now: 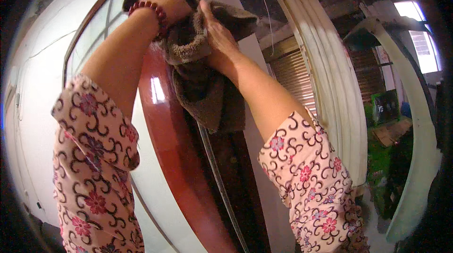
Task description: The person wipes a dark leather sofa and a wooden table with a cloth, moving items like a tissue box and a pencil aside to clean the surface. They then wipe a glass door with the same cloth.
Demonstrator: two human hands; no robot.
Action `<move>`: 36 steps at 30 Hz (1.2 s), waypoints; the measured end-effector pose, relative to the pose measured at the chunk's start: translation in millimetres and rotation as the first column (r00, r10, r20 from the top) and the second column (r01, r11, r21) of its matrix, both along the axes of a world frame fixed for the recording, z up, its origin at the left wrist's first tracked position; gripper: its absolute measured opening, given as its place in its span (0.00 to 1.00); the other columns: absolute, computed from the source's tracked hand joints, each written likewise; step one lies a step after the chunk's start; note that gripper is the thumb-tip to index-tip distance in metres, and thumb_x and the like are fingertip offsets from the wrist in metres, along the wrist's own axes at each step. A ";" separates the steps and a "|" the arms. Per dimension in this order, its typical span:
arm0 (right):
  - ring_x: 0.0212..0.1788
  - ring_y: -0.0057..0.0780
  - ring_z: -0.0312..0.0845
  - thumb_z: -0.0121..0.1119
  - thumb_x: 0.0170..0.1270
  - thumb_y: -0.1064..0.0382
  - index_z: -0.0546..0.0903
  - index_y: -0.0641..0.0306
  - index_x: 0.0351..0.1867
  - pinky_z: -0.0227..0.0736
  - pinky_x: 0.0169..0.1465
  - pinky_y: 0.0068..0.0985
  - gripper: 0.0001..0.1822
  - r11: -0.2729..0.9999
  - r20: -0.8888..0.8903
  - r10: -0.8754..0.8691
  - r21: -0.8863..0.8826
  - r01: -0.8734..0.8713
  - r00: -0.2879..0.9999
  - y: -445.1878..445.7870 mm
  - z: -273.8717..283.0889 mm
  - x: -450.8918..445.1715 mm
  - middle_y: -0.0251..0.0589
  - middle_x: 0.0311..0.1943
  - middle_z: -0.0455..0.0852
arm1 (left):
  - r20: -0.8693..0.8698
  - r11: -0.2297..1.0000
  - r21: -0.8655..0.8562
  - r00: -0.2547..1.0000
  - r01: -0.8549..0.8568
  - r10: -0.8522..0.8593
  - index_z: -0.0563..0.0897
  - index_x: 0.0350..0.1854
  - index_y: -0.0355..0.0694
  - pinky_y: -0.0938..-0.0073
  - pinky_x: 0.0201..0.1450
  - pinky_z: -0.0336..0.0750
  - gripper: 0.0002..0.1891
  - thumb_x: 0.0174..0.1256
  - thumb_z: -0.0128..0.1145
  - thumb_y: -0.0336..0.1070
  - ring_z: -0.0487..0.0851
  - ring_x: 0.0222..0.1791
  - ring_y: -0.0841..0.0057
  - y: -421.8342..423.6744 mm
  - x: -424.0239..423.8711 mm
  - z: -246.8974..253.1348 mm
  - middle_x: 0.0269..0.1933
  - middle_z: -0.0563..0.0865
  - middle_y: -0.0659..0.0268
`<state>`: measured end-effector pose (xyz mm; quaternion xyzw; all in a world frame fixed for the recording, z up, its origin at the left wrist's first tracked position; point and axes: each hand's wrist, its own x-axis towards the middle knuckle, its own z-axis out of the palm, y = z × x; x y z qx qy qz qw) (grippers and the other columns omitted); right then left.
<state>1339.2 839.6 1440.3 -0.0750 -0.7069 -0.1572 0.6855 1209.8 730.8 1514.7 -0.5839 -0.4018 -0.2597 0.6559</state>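
Both of my hands are raised in front of me, high in the view, at a bunched dark brown fleece cloth. My left hand, with a dark red beaded bracelet at the wrist, grips the cloth's upper part; dark folds hide most of its fingers. Close beside it, my right hand holds the cloth from the right, one digit stretched upward and the other fingers largely hidden. A flap sticks out to the right, and the lower folds hang in front of a glossy reddish-brown panel.
A white wall with a barred window stands at left. Right of the panel runs a dark recess with a metal strip. Ribbed pale curtain-like material hangs at right, near a green box with cardboard on it.
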 end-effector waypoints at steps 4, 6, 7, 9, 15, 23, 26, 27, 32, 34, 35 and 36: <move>0.56 0.35 0.71 0.46 0.66 0.35 0.65 0.63 0.65 0.63 0.61 0.31 0.38 0.976 0.032 0.217 -0.030 -0.216 0.976 89.9 18.0 163.7 0.39 0.58 0.75 | -0.123 0.902 0.149 0.897 -0.406 0.424 0.79 0.49 0.46 0.52 0.46 0.79 0.16 0.68 0.41 0.44 0.78 0.52 0.57 91.0 178.1 47.7 0.44 0.85 0.61; 0.51 0.38 0.73 0.45 0.65 0.42 0.63 0.63 0.66 0.66 0.55 0.32 0.35 0.979 -0.013 0.157 -0.130 -0.157 0.988 106.6 -4.6 205.3 0.44 0.53 0.76 | -0.205 0.938 0.054 0.916 -0.341 0.345 0.80 0.46 0.42 0.53 0.45 0.79 0.16 0.67 0.42 0.42 0.80 0.48 0.57 128.6 214.6 42.9 0.42 0.86 0.59; 0.45 0.40 0.75 0.46 0.64 0.51 0.57 0.63 0.69 0.68 0.49 0.33 0.33 0.985 0.013 -0.121 -0.122 0.122 0.993 109.3 -0.6 218.3 0.50 0.48 0.78 | -0.186 0.950 0.039 0.931 -0.311 0.313 0.81 0.45 0.42 0.54 0.45 0.79 0.15 0.66 0.43 0.42 0.81 0.47 0.57 135.9 224.6 31.1 0.42 0.86 0.58; 0.34 0.43 0.79 0.47 0.63 0.70 0.45 0.62 0.74 0.72 0.38 0.35 0.39 0.808 0.047 -0.580 -0.098 0.581 0.813 122.3 -1.7 238.5 0.61 0.36 0.81 | -0.175 0.954 0.015 0.938 -0.300 0.298 0.81 0.44 0.41 0.54 0.45 0.79 0.15 0.65 0.44 0.41 0.81 0.46 0.57 147.0 252.7 9.7 0.41 0.86 0.57; 0.21 0.38 0.73 0.40 0.63 0.74 0.43 0.63 0.74 0.66 0.26 0.34 0.37 0.898 -0.107 -0.380 0.195 0.394 0.919 112.6 -65.9 280.4 0.55 0.25 0.80 | -0.123 0.968 -0.036 0.963 -0.247 0.241 0.83 0.39 0.38 0.56 0.44 0.78 0.14 0.60 0.47 0.38 0.83 0.42 0.57 141.0 286.3 -44.7 0.38 0.86 0.54; 0.71 0.44 0.55 0.33 0.64 0.74 0.53 0.71 0.70 0.47 0.72 0.31 0.30 0.988 -0.089 -0.033 0.150 0.046 0.996 72.1 -169.1 302.6 0.55 0.68 0.60 | -0.084 0.974 -0.116 0.979 -0.195 0.186 0.85 0.33 0.34 0.58 0.44 0.76 0.13 0.53 0.51 0.35 0.85 0.37 0.57 114.6 332.3 -120.1 0.34 0.86 0.50; 0.71 0.49 0.53 0.35 0.64 0.74 0.51 0.71 0.71 0.47 0.72 0.34 0.31 0.994 -0.091 -0.068 0.083 0.076 0.994 77.8 -219.0 305.5 0.59 0.68 0.59 | -0.213 0.999 0.019 0.976 0.050 -0.045 0.85 0.27 0.33 0.62 0.33 0.77 0.11 0.50 0.52 0.34 0.84 0.28 0.55 118.8 326.0 -167.4 0.26 0.84 0.49; 0.71 0.51 0.53 0.36 0.64 0.73 0.50 0.70 0.71 0.48 0.72 0.35 0.32 0.997 -0.088 -0.079 0.005 0.080 0.993 70.8 -245.5 299.0 0.60 0.68 0.59 | -0.112 0.988 -0.137 0.989 0.075 -0.091 0.80 0.40 0.34 0.62 0.47 0.71 0.11 0.58 0.49 0.30 0.79 0.41 0.59 131.0 316.8 -186.7 0.39 0.81 0.51; 0.65 0.61 0.60 0.45 0.61 0.71 0.46 0.68 0.72 0.55 0.68 0.39 0.38 0.933 0.067 -0.188 -0.299 0.200 0.980 40.4 -333.4 296.4 0.67 0.65 0.61 | 0.071 0.805 -0.111 0.813 0.582 -0.578 0.79 0.51 0.39 0.60 0.56 0.67 0.18 0.56 0.53 0.28 0.75 0.51 0.59 111.2 319.9 -266.2 0.50 0.80 0.57; 0.62 0.63 0.63 0.47 0.59 0.71 0.45 0.68 0.72 0.58 0.66 0.41 0.39 0.846 0.161 -0.167 -0.484 0.225 0.973 29.9 -368.1 303.9 0.68 0.63 0.62 | 0.091 0.796 -0.095 0.802 0.597 -0.591 0.80 0.50 0.41 0.57 0.53 0.68 0.22 0.48 0.58 0.30 0.76 0.50 0.57 99.6 327.1 -291.7 0.50 0.80 0.58; 0.61 0.64 0.64 0.48 0.58 0.71 0.45 0.68 0.72 0.59 0.66 0.41 0.40 0.803 0.211 -0.163 -0.540 0.253 0.964 29.0 -386.9 304.2 0.69 0.63 0.62 | 0.095 0.789 -0.079 0.792 0.610 -0.603 0.80 0.50 0.42 0.55 0.52 0.68 0.22 0.48 0.58 0.30 0.76 0.49 0.56 100.6 322.9 -307.5 0.50 0.80 0.58; 0.60 0.64 0.65 0.48 0.57 0.72 0.45 0.68 0.72 0.60 0.65 0.42 0.41 0.762 0.228 -0.129 -0.599 0.244 0.965 28.4 -410.6 300.4 0.70 0.63 0.62 | 0.072 0.799 -0.082 0.803 0.595 -0.591 0.81 0.50 0.42 0.54 0.51 0.68 0.22 0.47 0.58 0.30 0.76 0.48 0.55 98.3 320.8 -324.7 0.49 0.80 0.58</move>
